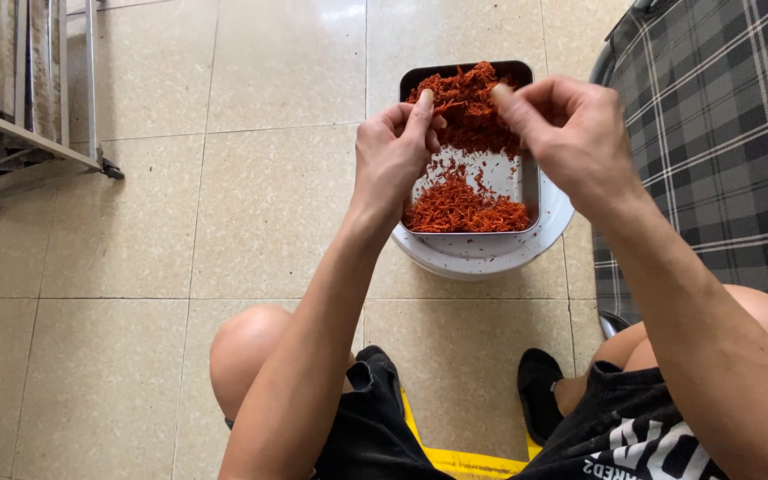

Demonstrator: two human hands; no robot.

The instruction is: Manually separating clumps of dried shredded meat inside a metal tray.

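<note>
The floor (251, 178) is the largest thing in view, made of pale beige tiles with thin grout lines. At the right edge there is one chair or cot covered with dark grey checked fabric (722, 133), and at the upper left one metal rack (20, 133) stands on the tiles. The person sits above the floor, two bare knees are visible, also black shorts and one black shoe (540, 391), and under them a yellow seat edge (464, 460).

Between the knees and a little forward stands one round white container (482, 258) on the floor. On top of it rests one rectangular metal tray (532, 191); its long axis runs away from the person, toward the top of the picture. Inside the tray lie many thin red-orange strands (464, 209), too many for counting, in two heaps, one at the far end and one at the near end.

Two hands are above the tray. The left hand (393, 151) has the fingers pinched together, and the right hand (562, 124) also has the fingers closed in a pinch; if strands are held between them cannot be told
</note>
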